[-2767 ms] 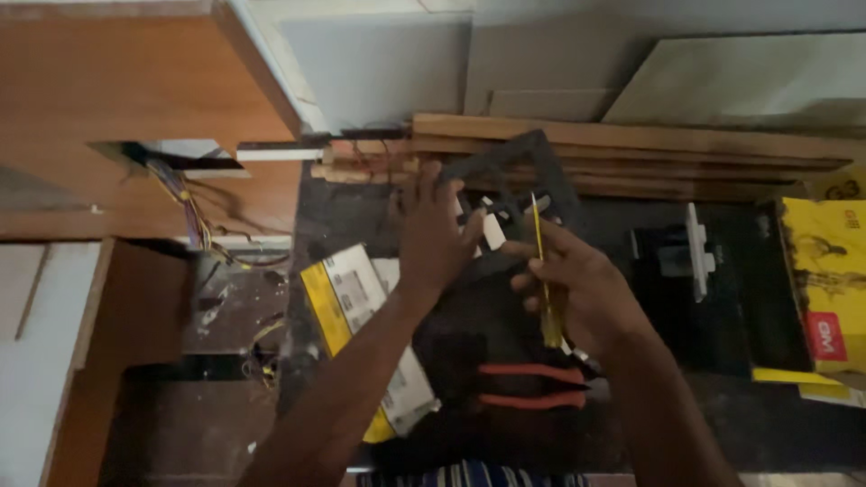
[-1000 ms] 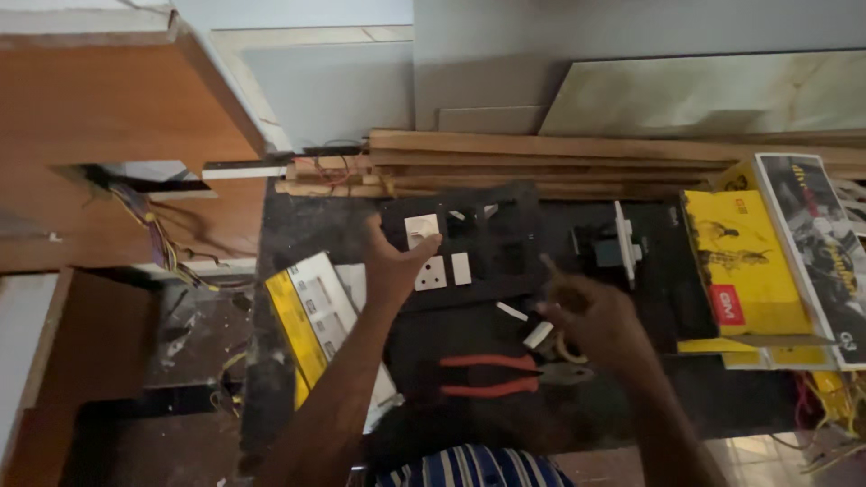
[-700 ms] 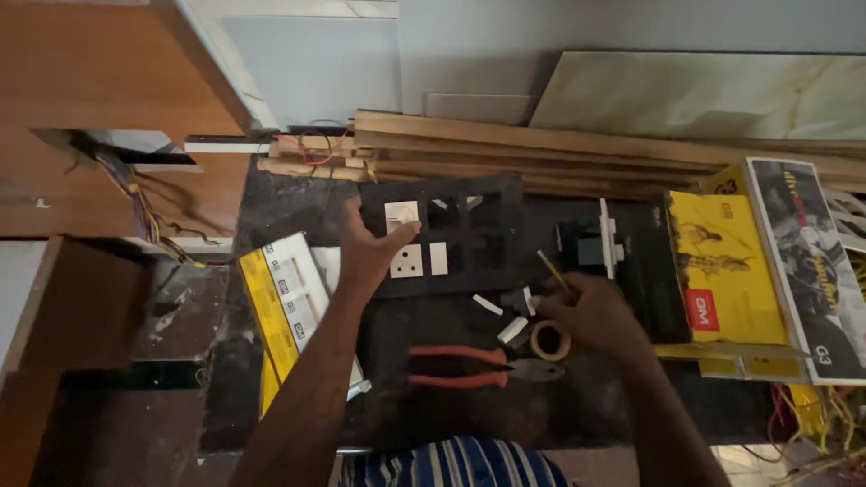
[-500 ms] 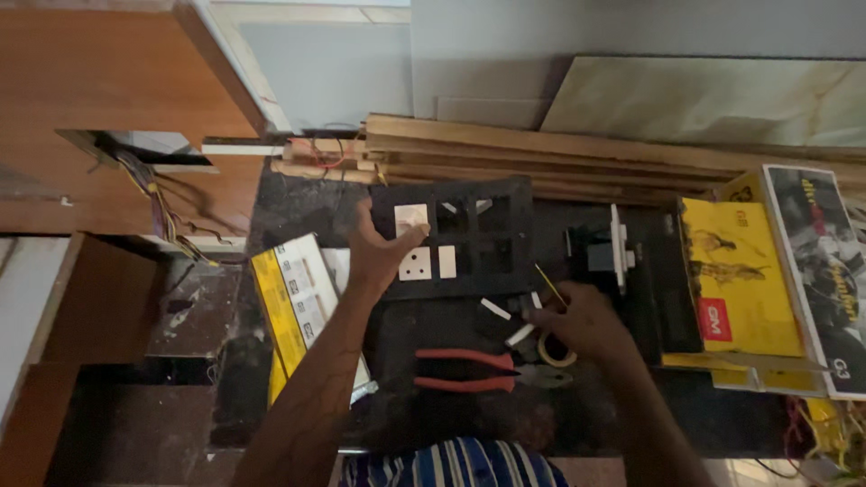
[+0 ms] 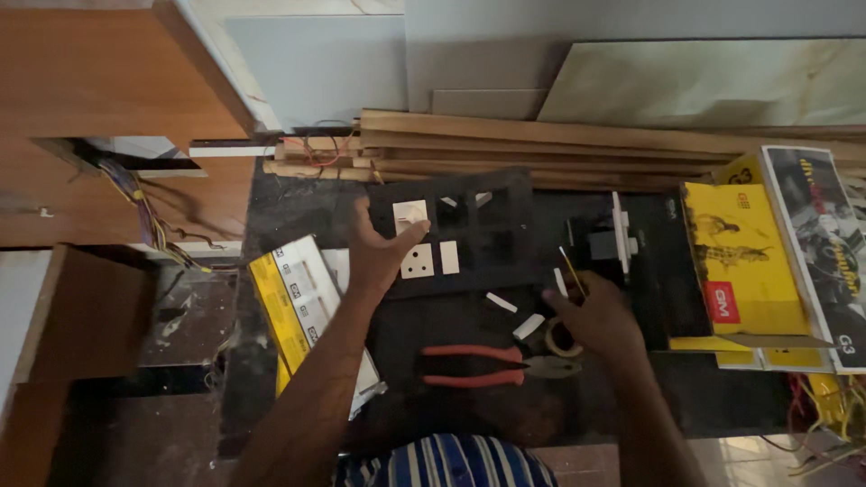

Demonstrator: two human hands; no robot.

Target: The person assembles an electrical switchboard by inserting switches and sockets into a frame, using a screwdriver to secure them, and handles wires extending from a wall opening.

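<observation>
Pressing black switch plate (image 5: 469,230) (white modules fitted): left hand (image 5: 379,257) open-fingered; right hand (image 5: 595,311) pinching screwdriver (image 5: 570,269).

Home under renovation, loose wires (image 5: 149,212), timber planks (image 5: 541,144)

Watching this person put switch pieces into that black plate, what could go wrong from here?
The small white loose pieces lie scattered on the dark counter beside the red-handled pliers; a sweep of the right hand might knock them off or lose them. The right hand holds a thin screwdriver, whose tip could slip and scratch the black switch plate. The left hand steadies only the plate's left side, so it may shift.
</observation>
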